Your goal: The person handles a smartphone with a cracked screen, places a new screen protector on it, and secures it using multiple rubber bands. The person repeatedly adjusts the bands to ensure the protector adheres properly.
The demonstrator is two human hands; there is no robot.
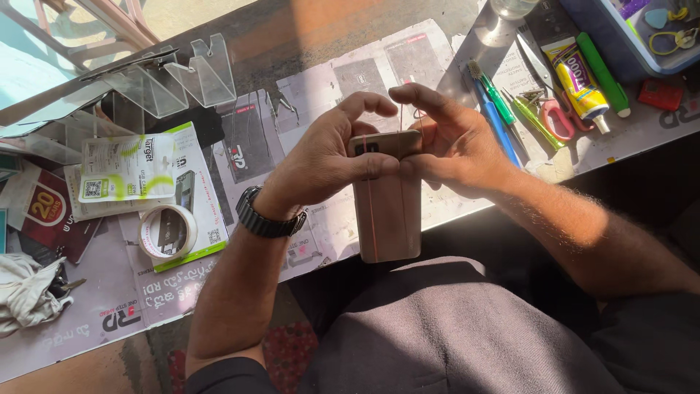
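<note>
A gold-pink smartphone (389, 211) stands back side toward me, its lower end resting near my lap at the table's front edge. My left hand (324, 157), with a dark watch (266, 217) on the wrist, grips the phone's top from the left, thumb across the back. My right hand (452, 138) holds the top from the right. A thin rubber band (372, 219) runs lengthwise over the phone's back, and a strand stretches up between my fingers.
A roll of tape (168, 232) lies on printed packaging at the left, with clear plastic stands (197, 73) behind. At the right lie a glue tube (578, 82), green and blue tools (497, 98), scissors (558, 117) and a blue tray (634, 33). A white cloth (25, 292) sits far left.
</note>
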